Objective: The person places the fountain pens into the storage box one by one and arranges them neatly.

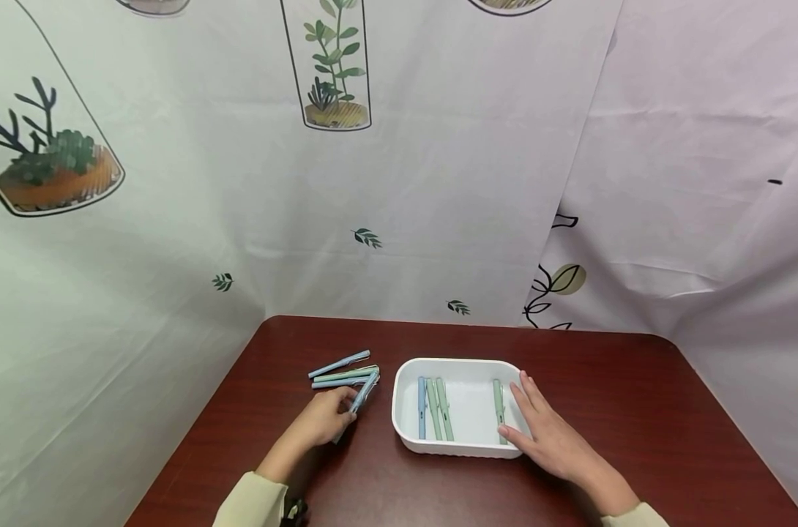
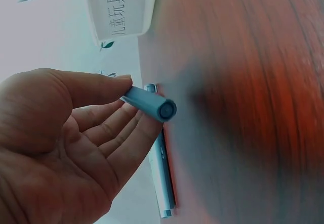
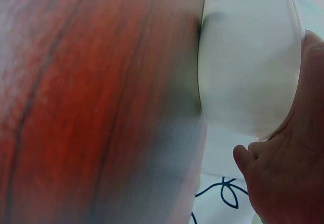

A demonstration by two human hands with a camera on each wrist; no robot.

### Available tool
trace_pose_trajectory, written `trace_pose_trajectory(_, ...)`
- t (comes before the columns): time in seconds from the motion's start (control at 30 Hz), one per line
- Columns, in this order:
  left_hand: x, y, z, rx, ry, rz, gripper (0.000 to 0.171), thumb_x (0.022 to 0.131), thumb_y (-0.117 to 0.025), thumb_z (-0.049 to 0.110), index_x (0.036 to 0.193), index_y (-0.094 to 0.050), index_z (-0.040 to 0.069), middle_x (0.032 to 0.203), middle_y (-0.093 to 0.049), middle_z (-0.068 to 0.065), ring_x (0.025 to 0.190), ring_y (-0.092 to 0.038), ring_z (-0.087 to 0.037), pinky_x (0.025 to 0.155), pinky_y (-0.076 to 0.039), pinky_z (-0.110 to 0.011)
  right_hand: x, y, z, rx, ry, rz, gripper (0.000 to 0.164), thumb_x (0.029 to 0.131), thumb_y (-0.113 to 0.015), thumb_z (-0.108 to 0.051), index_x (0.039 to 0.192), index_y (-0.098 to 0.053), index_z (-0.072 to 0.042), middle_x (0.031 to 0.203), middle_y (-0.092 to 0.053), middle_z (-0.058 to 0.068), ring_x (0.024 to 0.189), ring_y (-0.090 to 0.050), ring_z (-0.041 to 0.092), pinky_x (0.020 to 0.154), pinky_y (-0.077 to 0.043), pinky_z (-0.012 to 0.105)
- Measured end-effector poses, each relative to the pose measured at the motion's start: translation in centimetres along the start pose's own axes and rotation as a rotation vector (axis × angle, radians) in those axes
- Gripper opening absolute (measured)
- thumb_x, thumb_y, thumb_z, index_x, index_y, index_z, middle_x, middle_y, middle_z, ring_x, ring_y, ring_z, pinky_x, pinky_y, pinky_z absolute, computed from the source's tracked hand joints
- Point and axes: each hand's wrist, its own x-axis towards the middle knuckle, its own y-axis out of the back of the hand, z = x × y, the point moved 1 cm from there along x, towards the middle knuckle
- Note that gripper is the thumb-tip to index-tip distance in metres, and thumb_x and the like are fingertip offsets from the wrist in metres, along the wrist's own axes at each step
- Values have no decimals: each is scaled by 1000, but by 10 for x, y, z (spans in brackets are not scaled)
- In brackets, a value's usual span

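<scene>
In the left wrist view, at about eleven o'clock, a greyish rectangular label (image 2: 132,12) on the outer wall of the white container (image 2: 151,1) carries four dark Chinese characters, 儿童玩具, "children's toys". They stand in one line, reading from the six o'clock end toward twelve, with 儿 lowest, 具 highest, and their tops turned toward nine o'clock.
</scene>
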Motion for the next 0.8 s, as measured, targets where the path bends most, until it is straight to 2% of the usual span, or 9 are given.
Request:
trace_pose_trajectory(0.13, -1, 0, 2, -62, 28, 4, 23, 85, -76, 2, 106, -68, 5, 81, -66, 2, 70, -60, -10, 66, -49, -27, 0, 0, 0, 2, 1, -2, 86, 96, -62, -56, 155, -37, 1, 166, -17, 23, 150, -23, 46, 111, -37, 61)
trace_pose_trajectory(0.27, -3, 0, 6, -125, 60, 32, 26, 84, -80, 5, 106, -68, 4, 81, -63, 1, 70, -59, -9, 65, -49, -26, 0, 0, 0, 2, 5, 0, 86, 96, -63, -55, 154, -37, 1, 166, -17, 24, 149, -23, 47, 111, -37, 61)
trace_pose_trajectory(0.47, -4, -1, 9, -327, 111, 20, 31, 86, -79, 5, 112, -65, -2, 86, -63, -4, 65, -62, -14, 52, -53, -31, 1, 0, 0, 7, -4, -6, 86, 95, -63, -56, 155, -36, 1, 166, -17, 24, 150, -23, 47, 111, -36, 62)
trace_pose_trajectory(0.67, -4, -1, 10, -576, 133, -36, 42, 89, -75, 1, 124, -55, -13, 91, -63, -10, 72, -68, -20, 59, -59, -37, 1, -1, 0, 11, -7, -2, 86, 95, -64, -55, 154, -37, 1, 166, -17, 23, 150, -23, 47, 111, -36, 62)
trace_pose_trajectory(0.8, -3, 0, 11, -662, 127, -78, 50, 89, -74, -2, 129, -48, -17, 95, -63, -12, 76, -68, -19, 63, -60, -37, 1, -1, 0, 10, 0, 5, 85, 95, -63, -54, 154, -37, 2, 166, -17, 24, 149, -23, 47, 111, -36, 62)
